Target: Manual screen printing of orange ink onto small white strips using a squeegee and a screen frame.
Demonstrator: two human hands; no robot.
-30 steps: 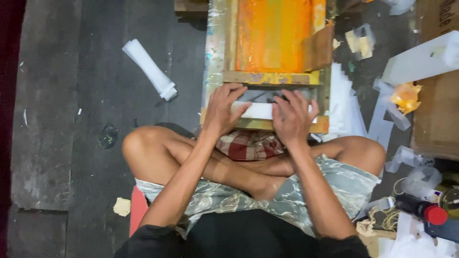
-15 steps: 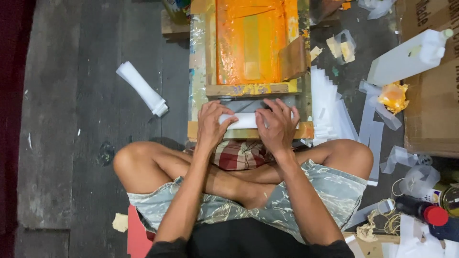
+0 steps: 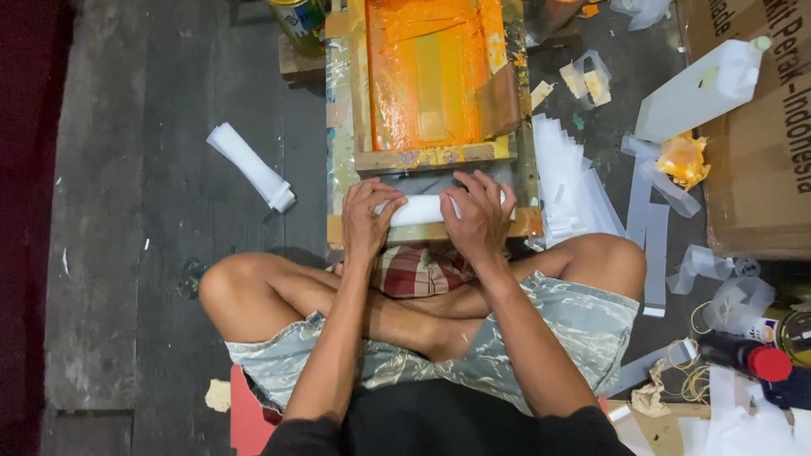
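Note:
I sit cross-legged on a dark plank floor. In front of my knees lies a wooden printing frame point(image 3: 427, 156) whose screen is covered with orange ink. My left hand point(image 3: 368, 219) and my right hand point(image 3: 478, 216) both press on a white roll of paper or plastic point(image 3: 420, 209) at the frame's near edge. The fingers curl over the roll, which shows between the two hands. A brown flat scraper point(image 3: 498, 101) leans inside the frame at the right.
Another white roll point(image 3: 250, 165) lies on the floor to the left. White sheets point(image 3: 568, 181) are stacked right of the frame. A white jug point(image 3: 701, 89), a cardboard box point(image 3: 756, 127), a paint can point(image 3: 300, 21), and a red-capped bottle point(image 3: 748, 356) stand around.
The view has shifted, so the frame and hands sit lower and more to the left in the picture. Both hands stay on the white roll at the frame's near edge.

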